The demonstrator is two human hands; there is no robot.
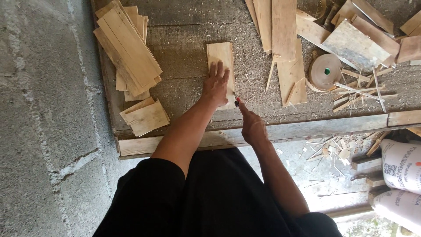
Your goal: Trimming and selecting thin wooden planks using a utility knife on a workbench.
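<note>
Black-clad legs fill the near edge of the view, with both forearms reaching away from them to a dusty workbench (184, 48).

1. Left hand (215, 84): open, fingers spread, palm pressed flat on a small rectangular wood slat (221, 55). The slat lies flat near the middle of the bench, long axis running near to far; its far half shows beyond the fingertips.
2. Right hand (253, 127): closed around a thin pointed tool (237, 101), its tip touching or just beside the slat's near right edge. Whether the tool is a pencil or a blade cannot be told.

Handling judgement for the slat: thin, light and stiff, with a dry, rough face. On loose sawdust it will likely slide unless held down, so flat palm pressure suits it. A sheet this thin may split along the grain or shed splinters at the edges. To lift it, grip the two long edges near mid-length.

Surroundings: a stack of similar slats (129, 50) at far left, a smaller pile (145, 117) nearer, longer boards (285, 35) and a tape roll (324, 71) at right, and white sacks (401, 169) on the floor at near right.
</note>
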